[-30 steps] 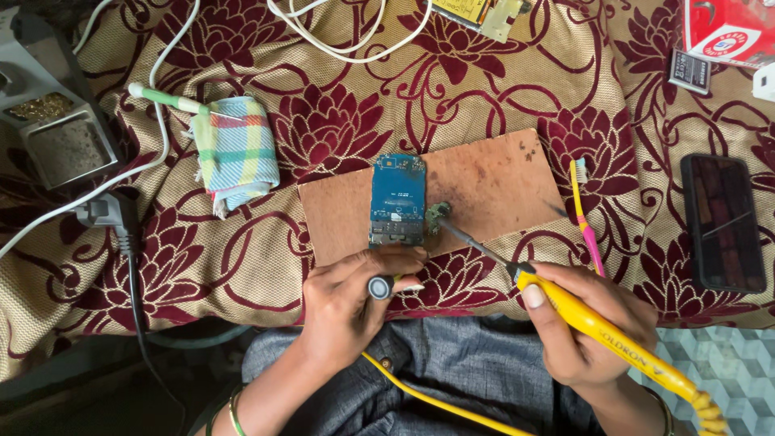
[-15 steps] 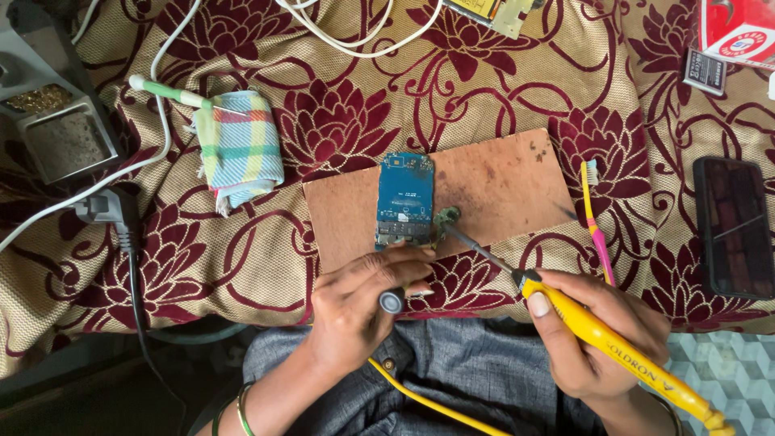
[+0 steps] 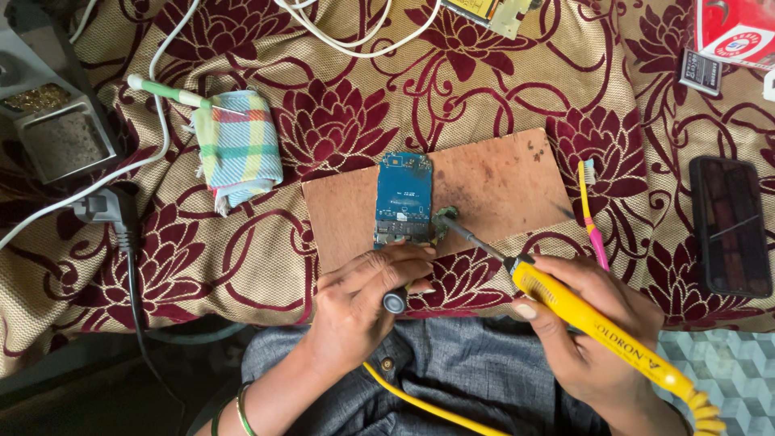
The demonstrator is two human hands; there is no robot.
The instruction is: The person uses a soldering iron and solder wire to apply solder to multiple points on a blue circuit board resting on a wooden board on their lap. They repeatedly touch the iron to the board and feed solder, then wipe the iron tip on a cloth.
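Observation:
A blue circuit board (image 3: 403, 199) lies on a brown wooden board (image 3: 492, 187) over a maroon-flowered cloth. My left hand (image 3: 361, 303) rests at the circuit board's near edge, fingers pressing it, with a small round dark object (image 3: 395, 301) held between the fingers. My right hand (image 3: 595, 327) grips a yellow soldering iron (image 3: 599, 323). Its metal tip (image 3: 446, 220) touches a dark spot just right of the circuit board's lower corner. The iron's coiled yellow cord runs off at the lower right.
A checked cloth roll (image 3: 239, 150) with a green-handled tool lies at left, near a metal tray (image 3: 58, 137) and a grey plug (image 3: 101, 205). A yellow-pink toothbrush (image 3: 592, 211) and a dark phone (image 3: 730, 226) lie at right. White cables and a red box (image 3: 739, 31) sit at the top.
The view has shifted slightly. My right hand has drawn the iron a little rightward, tip still near the board's lower right corner. The left hand stays on the circuit board.

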